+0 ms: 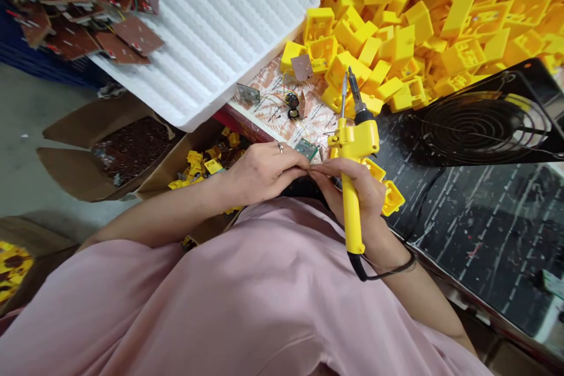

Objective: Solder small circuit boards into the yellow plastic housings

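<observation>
Mid-frame, the left hand [259, 173] and right hand [368, 191] meet, fingertips pinched closed, anything between them too hidden to tell. The right also holds the iron [352, 205], tip up, right of centre.

Bright diffuse light, soft shadows, blurred, stretched edges

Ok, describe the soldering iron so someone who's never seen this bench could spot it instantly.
Find the big heap of yellow cases at the upper right. Below its left part, the person's right hand holds the soldering iron, its two thin prongs pointing up toward the heap. Unlike the hollow, boxy cases, it has a long yellow handle and a black cord.
</observation>
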{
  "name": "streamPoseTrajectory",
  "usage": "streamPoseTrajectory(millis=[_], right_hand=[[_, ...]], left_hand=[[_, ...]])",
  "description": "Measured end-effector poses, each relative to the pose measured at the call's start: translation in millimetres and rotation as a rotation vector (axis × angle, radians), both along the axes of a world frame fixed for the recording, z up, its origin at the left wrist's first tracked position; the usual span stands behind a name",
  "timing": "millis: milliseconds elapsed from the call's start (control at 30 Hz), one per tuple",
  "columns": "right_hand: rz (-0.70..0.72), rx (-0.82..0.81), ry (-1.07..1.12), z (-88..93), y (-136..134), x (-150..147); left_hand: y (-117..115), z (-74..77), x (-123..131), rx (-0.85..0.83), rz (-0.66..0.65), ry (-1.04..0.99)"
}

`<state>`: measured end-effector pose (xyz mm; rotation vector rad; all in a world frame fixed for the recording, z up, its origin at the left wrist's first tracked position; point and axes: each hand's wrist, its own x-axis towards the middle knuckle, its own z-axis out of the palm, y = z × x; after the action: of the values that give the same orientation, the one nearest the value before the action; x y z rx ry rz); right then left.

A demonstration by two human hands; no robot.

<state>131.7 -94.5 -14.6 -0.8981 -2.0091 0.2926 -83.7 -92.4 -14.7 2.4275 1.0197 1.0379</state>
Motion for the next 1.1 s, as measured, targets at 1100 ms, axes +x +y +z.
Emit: streamPoseTrajectory(millis=[1100], right_hand=[[-0.226, 0.174, -0.455, -12.9, 24, 8]], left_hand=[[58, -12.4, -12, -0.013, 0.038, 0.266]])
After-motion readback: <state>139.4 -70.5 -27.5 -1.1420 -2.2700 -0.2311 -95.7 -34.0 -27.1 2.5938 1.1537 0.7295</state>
